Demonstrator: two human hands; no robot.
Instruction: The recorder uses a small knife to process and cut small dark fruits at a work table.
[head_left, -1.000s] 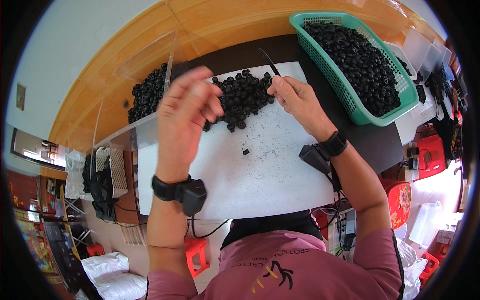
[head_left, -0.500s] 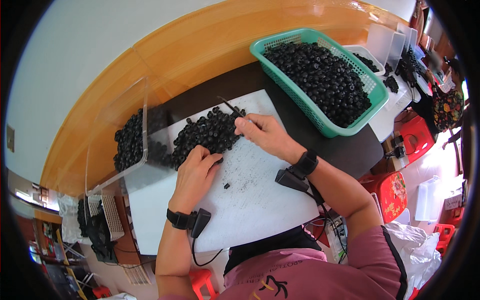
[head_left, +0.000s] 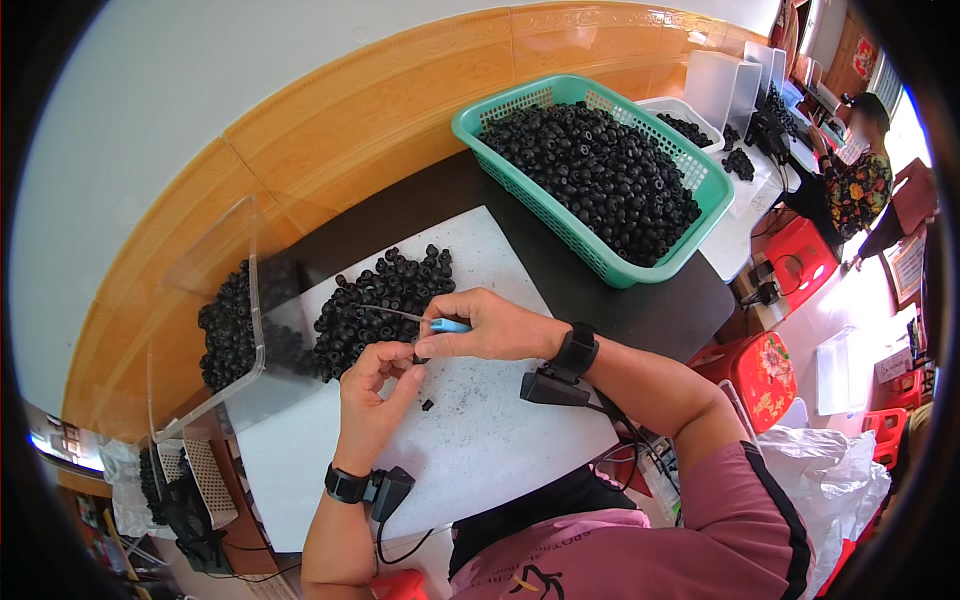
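My right hand (head_left: 495, 325) grips a slim tool with a blue handle (head_left: 450, 326) and a thin metal shaft (head_left: 392, 312) pointing left. Close below it, my left hand (head_left: 375, 390) pinches a small black part (head_left: 419, 359) between thumb and fingers, mostly hidden. The two hands meet at this part. Just beyond them lies a pile of small black ring-shaped parts (head_left: 385, 285) on a white sheet (head_left: 500, 430). One loose black piece (head_left: 428, 405) rests on the sheet among dark crumbs.
A clear plastic bin (head_left: 262, 330) holding more black parts lies tipped at the left. At the back right, a green basket (head_left: 715, 215) heaped with them stands on the dark table (head_left: 640, 320). Red stools (head_left: 760, 385) stand to the right; another person (head_left: 855, 185) sits farther off.
My right hand has come down and left with the tool, toward my left hand. The tool now points left across the pile, its blue handle showing. The view has shifted slightly.
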